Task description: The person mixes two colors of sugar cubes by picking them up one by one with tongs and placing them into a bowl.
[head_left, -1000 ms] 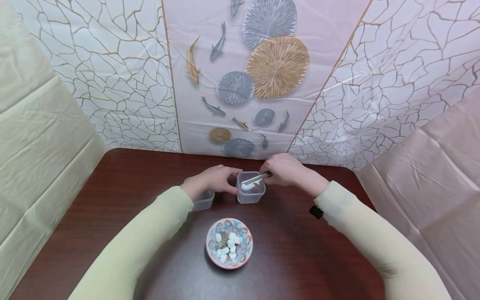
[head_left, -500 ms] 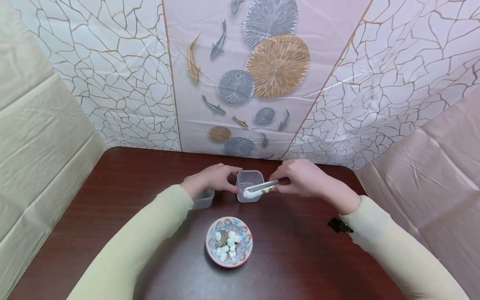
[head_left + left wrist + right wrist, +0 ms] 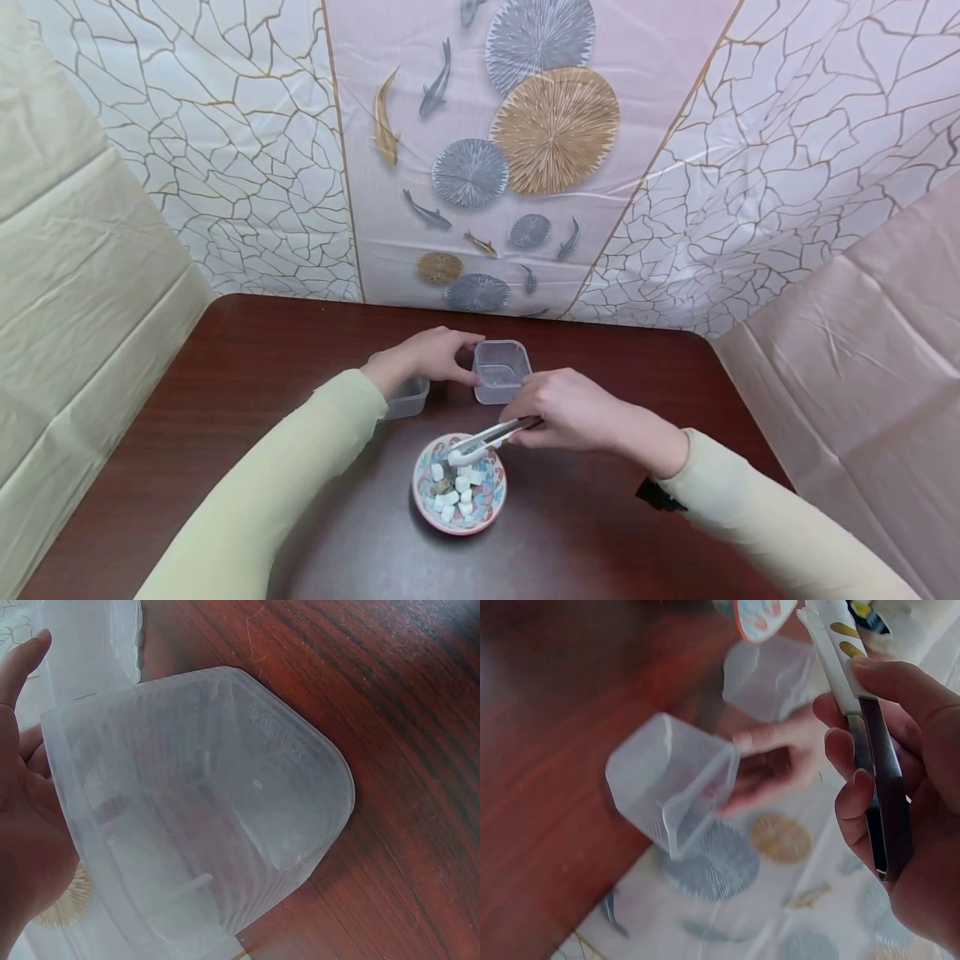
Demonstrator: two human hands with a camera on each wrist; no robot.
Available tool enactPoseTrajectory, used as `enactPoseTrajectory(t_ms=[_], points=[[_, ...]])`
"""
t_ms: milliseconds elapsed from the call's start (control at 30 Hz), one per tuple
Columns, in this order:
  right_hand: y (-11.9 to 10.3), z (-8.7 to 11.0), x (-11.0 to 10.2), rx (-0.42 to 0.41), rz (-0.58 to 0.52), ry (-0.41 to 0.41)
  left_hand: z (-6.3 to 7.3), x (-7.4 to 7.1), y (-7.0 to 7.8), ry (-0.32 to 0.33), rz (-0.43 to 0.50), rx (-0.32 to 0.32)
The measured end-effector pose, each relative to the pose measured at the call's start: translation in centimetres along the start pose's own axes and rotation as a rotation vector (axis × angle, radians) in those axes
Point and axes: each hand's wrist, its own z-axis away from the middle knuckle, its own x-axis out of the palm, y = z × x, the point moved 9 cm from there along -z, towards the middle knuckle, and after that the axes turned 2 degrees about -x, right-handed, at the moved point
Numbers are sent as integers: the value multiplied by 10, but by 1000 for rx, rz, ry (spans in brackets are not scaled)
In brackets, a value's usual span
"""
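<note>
Tongs with white tips and dark metal arms are gripped in my right hand. Their tips overlap the far part of a patterned bowl, where white cubes and a few brownish pieces lie. In the right wrist view, the fingers curl round the tongs. My left hand holds the left side of a clear square plastic container, thumb and fingers spread at its rim. No food shows in that container.
A second clear container stands under my left wrist, partly hidden by it; it fills much of the left wrist view. Beyond the dark wooden table hangs a patterned cloth backdrop.
My right hand has drawn the tongs out of the right container and brought them toward me, over the bowl. My left hand stays in place at the container.
</note>
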Motion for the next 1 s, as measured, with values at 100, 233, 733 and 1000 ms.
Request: enactPoseTrajectory(t_ms=[100,233,733,1000], points=[[-6,-3,9,-18,-6,-19,-1,0,0,1,-2,-2],[-11,-5,17,-29,-8,-33,-2,1,-1,2,-6,-6],[-6,4,14,26,-16,-1,0,-1,1,-4,3,-10],[6,19,-2,83,-28,58,4,-5,0,4,-18,-4]])
